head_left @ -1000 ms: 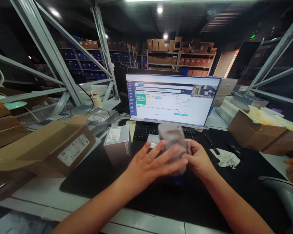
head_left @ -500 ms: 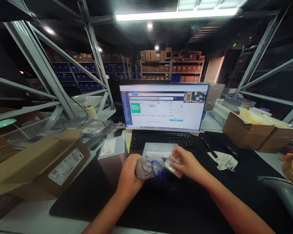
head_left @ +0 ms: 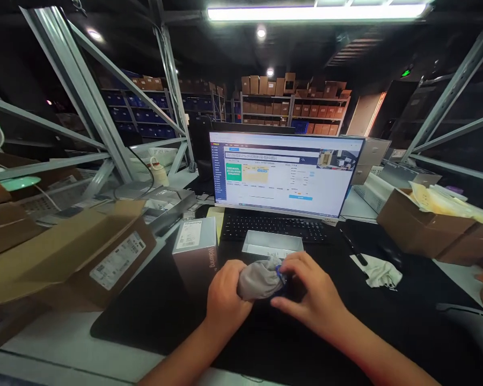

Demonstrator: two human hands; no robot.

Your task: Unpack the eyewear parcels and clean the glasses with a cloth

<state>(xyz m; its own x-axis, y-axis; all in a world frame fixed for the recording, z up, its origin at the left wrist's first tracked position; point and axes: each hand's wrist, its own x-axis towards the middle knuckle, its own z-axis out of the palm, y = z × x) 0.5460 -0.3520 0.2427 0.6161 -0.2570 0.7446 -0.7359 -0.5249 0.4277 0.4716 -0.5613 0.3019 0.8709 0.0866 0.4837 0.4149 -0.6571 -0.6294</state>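
Observation:
A grey cloth drawstring pouch is in my left hand, whose fingers wrap round its bulging end. My right hand is at the pouch's gathered mouth, fingertips on the blue cord and thumb below. What the pouch contains is hidden. Just beyond the hands lies an open light-grey box tray, with some print on its inner wall. A tall box with a silver top and a white label stands left of my left hand.
A monitor and black keyboard stand behind the tray. To the left is an open carton. On the right are a white cloth, a pen, a scanner-like grey device and a carton of yellowish packets.
My right hand no longer shows the pale, shiny piece it was holding and is now at the pouch's mouth. The view has turned slightly left.

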